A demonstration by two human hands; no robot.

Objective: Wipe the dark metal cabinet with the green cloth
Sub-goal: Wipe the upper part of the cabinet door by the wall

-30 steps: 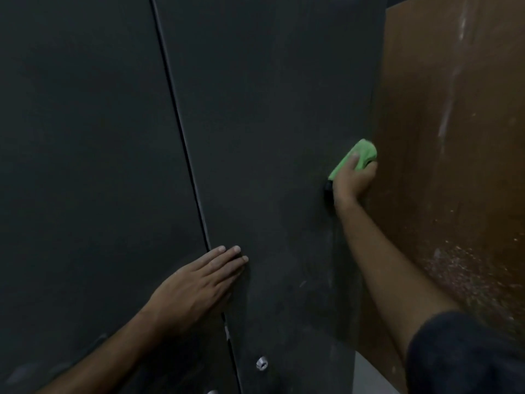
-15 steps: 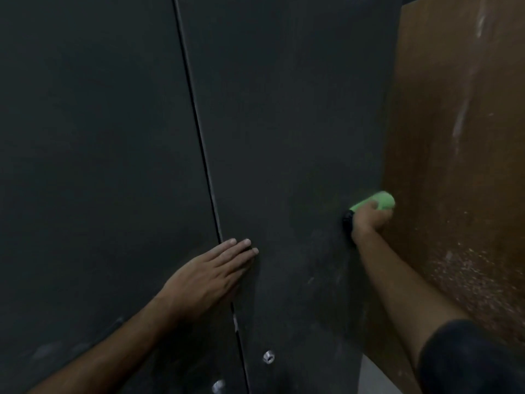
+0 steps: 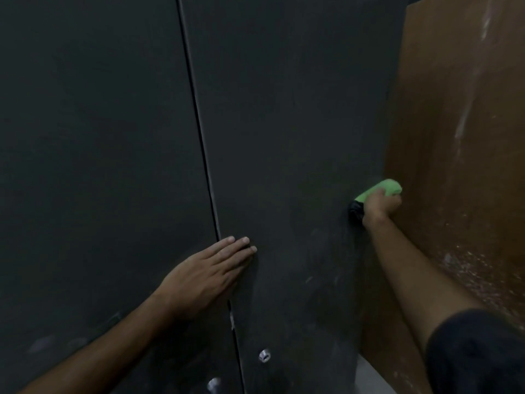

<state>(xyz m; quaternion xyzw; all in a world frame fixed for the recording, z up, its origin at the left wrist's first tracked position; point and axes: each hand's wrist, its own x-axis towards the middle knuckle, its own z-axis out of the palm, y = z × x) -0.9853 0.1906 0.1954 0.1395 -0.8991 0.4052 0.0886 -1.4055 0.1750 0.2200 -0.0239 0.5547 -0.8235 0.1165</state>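
The dark metal cabinet (image 3: pixel 289 115) fills most of the head view, its two doors split by a vertical seam. My right hand (image 3: pixel 379 207) grips the folded green cloth (image 3: pixel 382 189) against the right door's outer edge, about halfway up. A small black part shows just left of that hand. My left hand (image 3: pixel 208 275) lies flat with straight fingers across the seam, low on the doors.
A brown wooden board (image 3: pixel 460 155) with pale streaks and specks stands directly right of the cabinet. Two small silver fittings (image 3: pixel 264 355) sit low on the doors beside the seam. A strip of pale floor (image 3: pixel 369 376) shows at the bottom right.
My right hand slid the green cloth down the right door's edge, then held near the same height. My left hand stayed flat on the seam.
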